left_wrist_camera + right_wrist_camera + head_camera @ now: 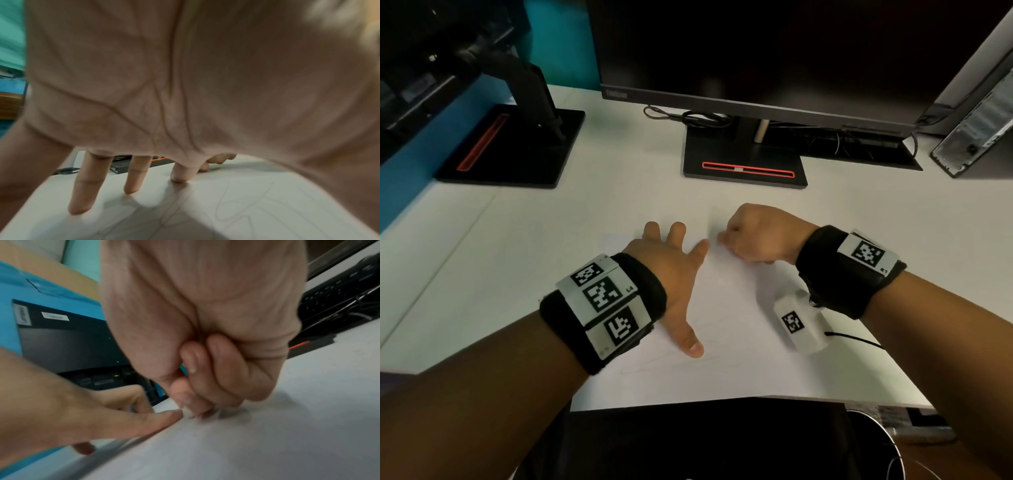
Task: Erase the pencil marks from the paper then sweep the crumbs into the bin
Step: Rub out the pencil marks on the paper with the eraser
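A white sheet of paper (739,325) lies on the white desk, with faint pencil marks (671,359) near its front; the loops of these pencil marks (257,203) show plainly in the left wrist view. My left hand (674,274) lies flat on the sheet with fingers (84,186) spread, pressing it down. My right hand (750,236) is curled at the sheet's far edge, just right of the left forefinger. Its fingertips (191,402) pinch a small pale eraser against the paper, and the eraser is almost wholly hidden.
A monitor on a black stand (744,161) rises straight behind the paper, with cables (688,116) behind it. A second stand (513,147) is at the back left and a computer tower (976,130) at the right. A round metal-rimmed container (893,442) sits below the desk's front edge.
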